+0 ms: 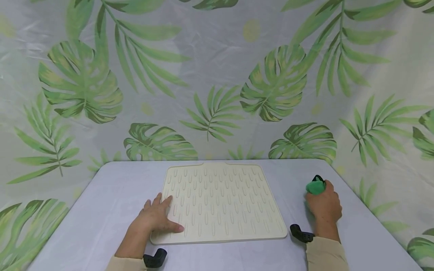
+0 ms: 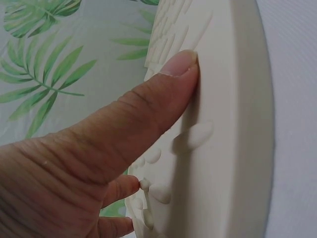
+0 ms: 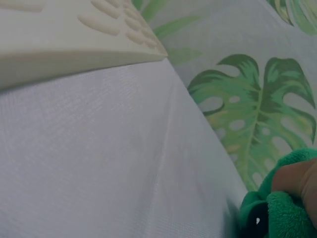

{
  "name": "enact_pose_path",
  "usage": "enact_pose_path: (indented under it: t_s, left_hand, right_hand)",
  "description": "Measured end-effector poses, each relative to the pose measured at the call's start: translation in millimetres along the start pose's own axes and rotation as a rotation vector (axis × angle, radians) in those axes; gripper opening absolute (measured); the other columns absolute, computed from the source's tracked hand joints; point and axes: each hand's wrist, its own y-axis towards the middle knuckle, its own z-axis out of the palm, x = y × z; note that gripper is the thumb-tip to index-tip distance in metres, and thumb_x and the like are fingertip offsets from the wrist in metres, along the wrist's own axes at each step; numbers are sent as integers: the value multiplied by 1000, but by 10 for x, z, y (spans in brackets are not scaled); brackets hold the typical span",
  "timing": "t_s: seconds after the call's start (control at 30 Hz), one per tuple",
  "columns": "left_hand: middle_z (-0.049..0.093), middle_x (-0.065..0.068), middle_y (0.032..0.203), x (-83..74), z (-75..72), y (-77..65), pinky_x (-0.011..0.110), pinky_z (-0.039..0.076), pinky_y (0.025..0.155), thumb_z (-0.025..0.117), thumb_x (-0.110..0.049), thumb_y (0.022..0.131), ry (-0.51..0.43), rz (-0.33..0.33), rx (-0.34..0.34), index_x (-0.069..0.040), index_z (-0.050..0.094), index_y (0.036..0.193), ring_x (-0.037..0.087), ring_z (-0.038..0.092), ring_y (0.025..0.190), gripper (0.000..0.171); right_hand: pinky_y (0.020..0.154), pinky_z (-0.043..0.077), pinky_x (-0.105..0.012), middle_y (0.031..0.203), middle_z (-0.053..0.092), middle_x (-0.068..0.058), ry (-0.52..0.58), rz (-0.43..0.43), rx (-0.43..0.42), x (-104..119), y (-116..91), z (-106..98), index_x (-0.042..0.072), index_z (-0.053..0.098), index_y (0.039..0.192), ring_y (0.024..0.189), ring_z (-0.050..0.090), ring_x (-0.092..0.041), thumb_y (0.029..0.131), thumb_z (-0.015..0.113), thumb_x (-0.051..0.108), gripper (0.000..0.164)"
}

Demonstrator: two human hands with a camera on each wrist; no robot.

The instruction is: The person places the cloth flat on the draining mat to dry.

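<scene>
A cream ribbed silicone mat [image 1: 222, 201] lies flat in the middle of the table [image 1: 101, 210]. My left hand [image 1: 156, 215] rests on the mat's near left corner with straight fingers; the left wrist view shows the thumb [image 2: 168, 84] pressing the mat [image 2: 233, 129]. To the right of the mat my right hand [image 1: 324, 205] grips a green fluffy cloth [image 1: 315, 186] with a small black part at its top. In the right wrist view the green cloth [image 3: 285, 208] shows at the lower right with a fingertip [image 3: 297, 179] curled on it, and the mat's edge [image 3: 74, 44] lies at the upper left.
A pale grey cloth covers the table, with its far edge against a backdrop [image 1: 217, 75] printed with green leaves. The table's right edge [image 1: 366, 210] runs close beside my right hand. Black wrist camera mounts [image 1: 154, 259] [image 1: 301, 233] sit by each sleeve.
</scene>
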Motion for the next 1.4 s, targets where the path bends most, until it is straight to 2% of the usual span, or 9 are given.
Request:
enact_pose_path:
  t_s: [0.13, 0.4, 0.67, 0.9, 1.2, 1.4]
  left_hand:
    - [20, 36, 164, -5, -10, -5, 79, 24, 113, 95, -59, 54, 4, 6, 0, -6, 41, 156, 69, 12, 145, 127]
    - [19, 35, 164, -16, -12, -16, 80, 23, 113, 95, -59, 53, 4, 4, 5, -6, 40, 156, 69, 12, 146, 128]
    - [20, 35, 163, -11, -7, -20, 80, 24, 112, 95, -59, 52, 1, 9, -3, -5, 41, 155, 70, 12, 145, 128]
    - [21, 35, 163, -15, -5, -13, 80, 24, 112, 95, -59, 53, 3, 6, -6, -5, 42, 155, 69, 13, 145, 127]
    - [21, 35, 164, -18, 0, -5, 81, 25, 110, 96, -58, 52, -4, -1, -9, -6, 42, 155, 69, 13, 145, 128]
    - [21, 35, 163, -11, 4, -3, 81, 26, 110, 96, -59, 51, -2, 4, -14, -6, 42, 155, 70, 13, 145, 128]
  right_hand:
    - [91, 41, -73, 139, 48, -38, 54, 28, -35, -1, 22, 0, 7, 27, 158, 123, 48, -59, 91, 58, 28, 77]
    - [99, 39, -72, 145, 51, -33, 220, 54, -178, 24, 19, -14, 9, 34, 158, 127, 49, -57, 95, 62, 31, 72]
    - [112, 32, -66, 157, 46, -21, 384, 87, -251, 113, -2, -18, 19, 33, 160, 139, 43, -51, 91, 72, 44, 84]
    - [114, 33, -64, 161, 43, -15, 464, 111, -241, 155, 2, 5, 23, 32, 161, 144, 40, -47, 88, 72, 56, 90]
    - [114, 37, -60, 155, 51, -12, 571, 103, -358, 258, -35, 27, 31, 39, 156, 140, 46, -39, 82, 77, 59, 88]
    - [112, 38, -59, 153, 53, -11, 604, 80, -368, 327, -59, 47, 33, 42, 154, 139, 48, -36, 81, 79, 56, 86]
